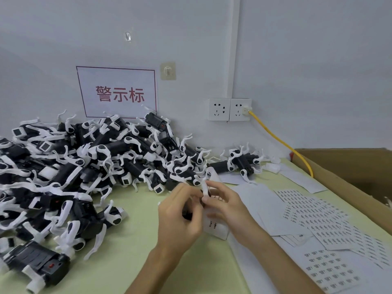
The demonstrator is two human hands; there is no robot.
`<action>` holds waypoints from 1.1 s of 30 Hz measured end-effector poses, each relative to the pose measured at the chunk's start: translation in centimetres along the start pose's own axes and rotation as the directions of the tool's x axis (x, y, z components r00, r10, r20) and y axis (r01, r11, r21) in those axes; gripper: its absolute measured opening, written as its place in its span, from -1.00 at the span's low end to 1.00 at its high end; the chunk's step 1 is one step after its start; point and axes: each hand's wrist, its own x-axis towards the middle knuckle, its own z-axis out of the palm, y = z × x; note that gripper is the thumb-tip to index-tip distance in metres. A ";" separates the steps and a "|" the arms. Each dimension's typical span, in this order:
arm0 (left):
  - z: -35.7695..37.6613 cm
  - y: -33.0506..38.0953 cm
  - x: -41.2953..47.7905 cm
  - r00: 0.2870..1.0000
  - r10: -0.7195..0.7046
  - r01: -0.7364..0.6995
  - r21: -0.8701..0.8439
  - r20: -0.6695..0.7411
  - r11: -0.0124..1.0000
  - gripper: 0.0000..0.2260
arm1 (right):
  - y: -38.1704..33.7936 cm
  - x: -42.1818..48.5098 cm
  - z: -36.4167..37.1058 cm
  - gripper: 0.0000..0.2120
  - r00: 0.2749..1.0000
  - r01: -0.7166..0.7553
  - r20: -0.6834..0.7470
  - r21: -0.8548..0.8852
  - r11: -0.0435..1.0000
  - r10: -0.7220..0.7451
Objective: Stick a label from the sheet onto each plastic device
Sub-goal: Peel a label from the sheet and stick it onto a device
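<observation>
Left hand (180, 213): fingers curled close round the black body of one plastic device (205, 188), held above the worktop (131, 251), centre. Right hand (224, 205): thumb and forefinger pinch the device's white arm, other fingers bent. Label sheets (314, 211) lie just right of the hands. Pile of devices (84, 166) at left.

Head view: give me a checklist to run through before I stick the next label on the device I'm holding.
1. Grip on device by left hand and right hand: ok.
2. Peeled label ready: cannot tell, fingers hide it.
3. Labelling face turned up: cannot tell, blurred.
4. Spare label sheets beside right hand: ok.
5. More work waiting in pile of devices on table: ok.
</observation>
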 end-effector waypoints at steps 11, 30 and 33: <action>-1.4 -1.6 2.4 0.656 -0.752 0.595 -0.660 0.070 0.458 -0.84 | -0.7 -0.2 -0.7 -0.61 0.985 0.169 0.023 -0.010 0.985 -0.169; -2.3 -4.4 2.4 0.457 -0.816 0.886 -0.268 0.354 0.379 -0.69 | 0.1 0.3 -1.0 -0.39 0.860 0.411 -0.270 -0.138 0.901 -0.434; -1.4 -3.5 1.7 0.440 -0.632 0.880 -0.165 0.638 0.446 -0.65 | -0.1 0.6 -1.3 -0.44 0.881 0.362 -0.337 0.028 0.932 -0.332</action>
